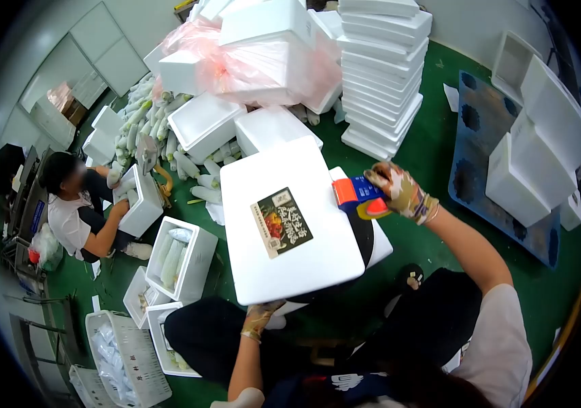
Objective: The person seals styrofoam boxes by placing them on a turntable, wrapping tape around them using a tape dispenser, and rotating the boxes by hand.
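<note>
A closed white foam box (331, 251) stands tilted in front of me, with a dark printed label (282, 223) on its top. My left hand (262, 319), in a patterned glove, grips its near edge; the fingertips are hidden beneath the box. In my right hand (399, 190), also gloved, is a blue and red tape dispenser (355, 192) with a yellow roll at its lower side. My fingers are wrapped round the dispenser, and its front end is over the right edge of the box top.
On the left a co-worker (76, 211) squats, hands at an open foam box (142, 204). Pale, wrapped long vegetables (161, 122) are heaped behind. Foam lids (382, 75) are stacked at the back. A blue pallet (470, 170) carries foam boxes; a white basket (147, 370) stands lower left.
</note>
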`<state>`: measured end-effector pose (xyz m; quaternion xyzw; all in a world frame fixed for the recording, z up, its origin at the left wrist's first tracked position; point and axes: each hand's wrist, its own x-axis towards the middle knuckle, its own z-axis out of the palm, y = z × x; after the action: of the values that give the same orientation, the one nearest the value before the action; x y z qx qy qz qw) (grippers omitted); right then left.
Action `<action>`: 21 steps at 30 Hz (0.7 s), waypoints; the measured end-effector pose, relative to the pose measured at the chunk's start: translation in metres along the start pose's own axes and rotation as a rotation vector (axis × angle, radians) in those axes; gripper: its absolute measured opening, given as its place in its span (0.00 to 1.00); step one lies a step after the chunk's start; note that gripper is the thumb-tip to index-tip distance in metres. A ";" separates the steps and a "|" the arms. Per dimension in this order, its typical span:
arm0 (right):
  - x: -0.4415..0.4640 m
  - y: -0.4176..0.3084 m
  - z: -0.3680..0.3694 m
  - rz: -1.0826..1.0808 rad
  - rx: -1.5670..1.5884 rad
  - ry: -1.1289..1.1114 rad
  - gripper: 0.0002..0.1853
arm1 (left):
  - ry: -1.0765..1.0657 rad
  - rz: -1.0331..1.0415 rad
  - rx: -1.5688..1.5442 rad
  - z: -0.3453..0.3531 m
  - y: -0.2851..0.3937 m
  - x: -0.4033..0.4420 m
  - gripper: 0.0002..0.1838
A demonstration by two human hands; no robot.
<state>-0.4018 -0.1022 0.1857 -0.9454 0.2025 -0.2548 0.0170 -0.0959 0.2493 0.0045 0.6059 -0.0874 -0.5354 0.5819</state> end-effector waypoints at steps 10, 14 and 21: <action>-0.027 -0.041 0.034 0.190 -0.087 0.116 0.34 | 0.198 0.128 -0.147 0.001 0.015 0.005 0.07; -0.017 -0.042 0.006 0.243 -0.238 0.038 0.29 | 0.140 0.216 -0.154 -0.017 0.008 0.021 0.08; -0.024 -0.027 0.034 0.352 0.144 0.106 0.31 | 0.238 0.171 -0.281 -0.042 -0.003 0.068 0.13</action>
<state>-0.3937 -0.0708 0.1485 -0.8769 0.3468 -0.3112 0.1182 -0.0376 0.2269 -0.0453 0.5679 0.0064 -0.4156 0.7104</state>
